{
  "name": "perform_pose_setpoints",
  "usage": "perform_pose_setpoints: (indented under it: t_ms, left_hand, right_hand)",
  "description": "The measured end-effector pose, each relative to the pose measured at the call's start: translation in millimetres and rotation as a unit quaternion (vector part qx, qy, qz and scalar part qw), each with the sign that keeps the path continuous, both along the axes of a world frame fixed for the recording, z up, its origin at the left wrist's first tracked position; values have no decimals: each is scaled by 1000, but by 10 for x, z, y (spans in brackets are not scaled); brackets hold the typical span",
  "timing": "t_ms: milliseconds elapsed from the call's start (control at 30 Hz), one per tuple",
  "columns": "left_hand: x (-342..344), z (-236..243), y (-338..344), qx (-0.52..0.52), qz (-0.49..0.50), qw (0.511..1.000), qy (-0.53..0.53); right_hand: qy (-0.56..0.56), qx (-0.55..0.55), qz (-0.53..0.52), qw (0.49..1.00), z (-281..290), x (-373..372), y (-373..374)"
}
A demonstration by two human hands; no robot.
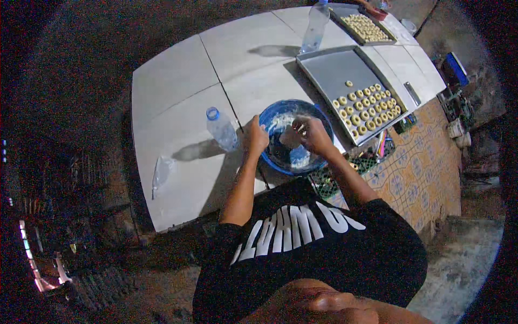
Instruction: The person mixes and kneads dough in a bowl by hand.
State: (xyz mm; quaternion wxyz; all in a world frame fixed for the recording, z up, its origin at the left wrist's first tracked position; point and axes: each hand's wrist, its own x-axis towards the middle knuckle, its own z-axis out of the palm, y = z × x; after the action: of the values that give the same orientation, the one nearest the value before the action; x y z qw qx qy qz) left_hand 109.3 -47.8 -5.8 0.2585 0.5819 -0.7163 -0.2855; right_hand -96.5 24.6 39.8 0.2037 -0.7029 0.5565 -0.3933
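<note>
A round blue basin (272, 164) stands at the table's front edge, its inside smeared with white, flour-like residue. My left hand (256, 137) is closed on the basin's left rim. Inside the basin, my right hand (315, 135) has its fingers curled beside a brownish, blurred lump (291, 138); whether they hold it is not clear. Just left of the basin stands an uncapped clear plastic bottle (222, 129). To its right lies a metal baking tray (337, 75) with rows of small ring-shaped dough pieces (365, 112) on its near half.
A taller clear bottle (315, 27) stands behind the tray. A second tray (339, 20) of dough pieces lies at the far right, where another person's hand (372, 7) reaches in near a red container (379, 14). A clear plastic bag (163, 171) rests on the white-tiled table (175, 81).
</note>
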Motion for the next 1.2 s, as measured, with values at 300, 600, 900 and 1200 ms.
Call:
perform_pose_setpoints:
  t_ms: [300,600,900,1200]
  left_hand:
    - [-7,61,47,15,23,999,-19]
    - [21,22,-102,21,16,997,66]
    - [58,-162,-222,-11,42,997,69]
    - [-17,-301,-128,-1,64,978,198]
  right_hand:
    - [-35,320,82,943,-630,246,-441]
    - [-100,274,-139,946,-1059,495,-926]
    - [-681,348,55,642,-302,369,-711]
    - [169,6,-6,986,-689,589,-328]
